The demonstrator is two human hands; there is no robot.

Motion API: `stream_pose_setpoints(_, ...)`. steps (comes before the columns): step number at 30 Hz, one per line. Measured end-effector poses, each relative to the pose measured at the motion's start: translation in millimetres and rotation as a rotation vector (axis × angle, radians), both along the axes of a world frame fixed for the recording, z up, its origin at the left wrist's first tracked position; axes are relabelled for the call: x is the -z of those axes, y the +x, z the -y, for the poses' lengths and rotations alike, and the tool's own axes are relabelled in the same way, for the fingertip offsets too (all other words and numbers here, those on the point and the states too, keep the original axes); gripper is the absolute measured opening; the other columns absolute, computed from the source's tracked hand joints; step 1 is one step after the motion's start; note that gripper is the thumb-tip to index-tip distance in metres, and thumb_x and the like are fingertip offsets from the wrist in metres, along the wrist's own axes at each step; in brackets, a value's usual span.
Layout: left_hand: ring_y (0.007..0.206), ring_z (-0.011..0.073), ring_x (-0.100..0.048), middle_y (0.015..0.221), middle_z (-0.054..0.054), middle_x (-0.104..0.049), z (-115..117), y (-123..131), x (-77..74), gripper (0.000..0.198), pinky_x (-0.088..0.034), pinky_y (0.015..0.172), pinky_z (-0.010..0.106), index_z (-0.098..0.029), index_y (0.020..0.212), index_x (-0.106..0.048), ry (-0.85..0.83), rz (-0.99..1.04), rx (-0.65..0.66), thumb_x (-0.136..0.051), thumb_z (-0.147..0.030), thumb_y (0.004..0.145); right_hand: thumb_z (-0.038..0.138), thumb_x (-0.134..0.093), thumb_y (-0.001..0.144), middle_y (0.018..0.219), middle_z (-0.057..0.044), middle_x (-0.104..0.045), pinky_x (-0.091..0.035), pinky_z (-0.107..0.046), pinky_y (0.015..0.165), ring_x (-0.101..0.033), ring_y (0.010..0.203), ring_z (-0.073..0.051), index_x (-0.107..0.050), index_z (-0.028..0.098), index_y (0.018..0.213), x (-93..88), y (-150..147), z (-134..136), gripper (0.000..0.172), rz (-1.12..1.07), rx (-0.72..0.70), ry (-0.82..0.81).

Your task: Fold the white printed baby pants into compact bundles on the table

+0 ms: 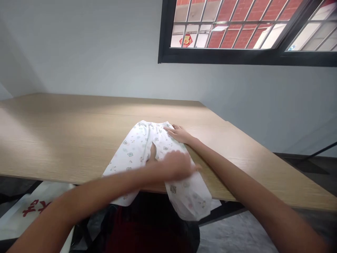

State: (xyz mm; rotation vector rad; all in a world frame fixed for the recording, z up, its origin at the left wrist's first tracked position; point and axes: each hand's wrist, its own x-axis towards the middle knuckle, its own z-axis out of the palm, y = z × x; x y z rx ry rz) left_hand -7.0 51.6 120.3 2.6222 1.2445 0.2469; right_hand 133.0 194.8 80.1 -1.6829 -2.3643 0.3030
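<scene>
A pair of small white trousers (pixel 137 149) with a print of little figures lies on the wooden table, waistband away from me. Both leg ends hang over the near edge. My right hand (pixel 179 133) rests flat on the waistband's right corner, fingers stretched out. Across the right trouser leg reaches my left hand (pixel 177 165), smeared by motion. Its fingers look partly curled, but whether they grip or touch the cloth cannot be made out. Part of the right leg is hidden behind it.
The wooden table (pixel 65 140) runs back to a grey wall (pixel 92 49) with a barred window (pixel 223 28). Below the table at the left is a white bag (pixel 21 218) with red characters. A thin dark rod (pixel 321 150) stands at the right.
</scene>
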Motion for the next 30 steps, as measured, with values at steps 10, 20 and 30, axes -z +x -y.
stream_pose_setpoints(10,0.077,0.0246,-0.056,0.074,0.005,-0.051,79,24,73.5,0.011,-0.047,0.079,0.05,-0.018,0.077,-0.053,0.544,0.317,0.048,-0.049,-0.008,0.073,0.027,-0.053,0.076,0.117,-0.009,-0.054,-0.03,-0.044,0.101,-0.043,0.117,-0.029,-0.066,0.021,0.102,-3.5,-11,-3,0.03,-0.38,0.124,-0.077)
stream_pose_setpoints(20,0.035,0.0105,-0.045,0.05,-0.008,-0.05,99,-120,-9.5,0.008,-0.034,0.031,0.015,-0.024,0.082,-0.045,0.161,0.603,-0.702,-0.043,-0.032,0.083,0.023,-0.045,0.08,0.096,-0.008,-0.056,-0.051,-0.022,0.07,-0.056,0.077,-0.009,-0.05,0.016,0.079,-77.9,-65,-18,0.008,-1.07,0.025,-0.321)
stream_pose_setpoints(30,0.108,0.0309,-0.045,0.121,0.01,-0.047,70,-173,45.1,0.033,-0.038,0.089,0.049,-0.022,0.099,-0.062,0.393,0.084,-0.557,-0.034,-0.034,0.088,0.014,-0.044,0.078,0.124,-0.01,-0.05,-0.032,-0.036,0.105,-0.041,0.121,-0.021,-0.056,0.013,0.108,-31.7,-154,25,0.033,-0.533,-0.241,-0.161)
